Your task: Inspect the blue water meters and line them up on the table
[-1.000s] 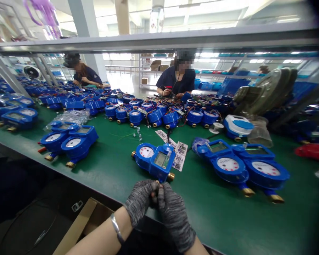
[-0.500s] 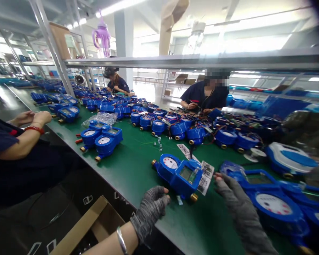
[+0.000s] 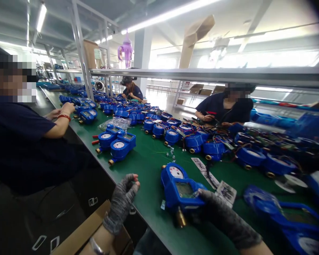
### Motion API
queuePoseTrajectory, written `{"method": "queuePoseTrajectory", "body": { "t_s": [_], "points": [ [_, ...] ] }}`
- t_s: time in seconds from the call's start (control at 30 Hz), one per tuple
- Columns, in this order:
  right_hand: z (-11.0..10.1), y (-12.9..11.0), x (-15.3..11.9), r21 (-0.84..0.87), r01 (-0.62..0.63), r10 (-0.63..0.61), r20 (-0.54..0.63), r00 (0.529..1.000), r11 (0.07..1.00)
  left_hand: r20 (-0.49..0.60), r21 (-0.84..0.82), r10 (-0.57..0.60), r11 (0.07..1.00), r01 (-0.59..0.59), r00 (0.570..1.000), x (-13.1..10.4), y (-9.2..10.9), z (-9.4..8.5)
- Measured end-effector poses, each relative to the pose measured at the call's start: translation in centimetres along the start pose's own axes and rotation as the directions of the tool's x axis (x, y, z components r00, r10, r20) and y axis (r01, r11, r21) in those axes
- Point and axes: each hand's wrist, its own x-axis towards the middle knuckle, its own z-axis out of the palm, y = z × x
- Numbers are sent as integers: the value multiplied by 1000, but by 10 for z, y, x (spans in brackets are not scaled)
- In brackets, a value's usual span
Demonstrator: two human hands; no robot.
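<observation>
Firstly, one blue meter [image 3: 184,194], with a round white dial, a rectangular display and a brass end, stands at the near part of the green bench [image 3: 149,180], tilted, at the right hand; whether it rests fully on the surface cannot be told. Item, right hand [image 3: 218,212], in a grey knit glove: thumb on the edge of the meter beside the display, closed on that side of the housing, the other fingers largely hidden. Item, left hand [image 3: 121,203], gloved alike with bare fingertips: above the bench's front edge, apart from the meter, fingers loosely curled, thumb and forefinger narrowly parted, nothing visible between them. Item, small pale tag [image 3: 163,204], just beside the meter's left side. Item, printed paper strip [image 3: 203,171] and printed card [image 3: 227,194], behind and to the right of the meter. Item, small clear pieces [image 3: 171,152], beyond it. Item, pair of meters [image 3: 123,145], further left, with red handles [image 3: 95,142] beside them and clear plastic wrap [image 3: 115,123] behind. Item, wired blue units [image 3: 194,141], in rows across the bench. Item, white spool [image 3: 291,182], right. Item, cardboard box [image 3: 93,230], below the bench edge. Item, three co-workers: one at left, two opposite.
</observation>
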Motion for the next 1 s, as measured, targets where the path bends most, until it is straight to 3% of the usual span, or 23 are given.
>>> {"method": "queuePoseTrajectory", "body": {
  "t_s": [0.07, 0.13, 0.27, 0.4, 0.53, 0.7, 0.73, 0.8, 0.87, 1.0],
  "points": [
    [15, 0, 3, 57, -95, 92, 53, 994, 994, -156, 132, 58, 991, -38, 986, 40, -4, -18],
    [30, 0, 8, 92, -101, 92, 106, 990, 991, -255, 283, 137, 957, -61, 957, 83, -3, -32],
    [63, 3, 13, 108, -86, 61, 222, 973, 990, -193, 483, 192, 872, -77, 962, 151, 0, -36],
    [100, 2, 9, 98, -42, 15, 263, 965, 994, -168, 571, 163, 820, -39, 972, 169, -2, -30],
    [127, -3, 15, 85, 20, -45, 296, 954, 996, -175, 587, 182, 808, -45, 968, 143, -9, -48],
    [143, -9, 46, 122, 57, -94, 319, 943, 991, -289, 519, 186, 855, -10, 939, 73, -20, -103],
    [148, -11, 55, 130, 56, -95, 318, 943, 990, -329, 466, 148, 885, 24, 933, 57, -21, -115],
    [161, -16, 74, 141, 77, -116, 291, 950, 987, -418, 235, -39, 960, 150, 908, 27, -19, -137],
    [180, -24, 93, 126, 148, -174, 229, 958, 981, -472, 118, -174, 959, 258, 864, 2, -13, -156],
    [222, -42, 128, 55, 282, -287, 144, 947, 958, -520, 158, -155, 949, 272, 840, -29, 4, -174]
  ]
}}
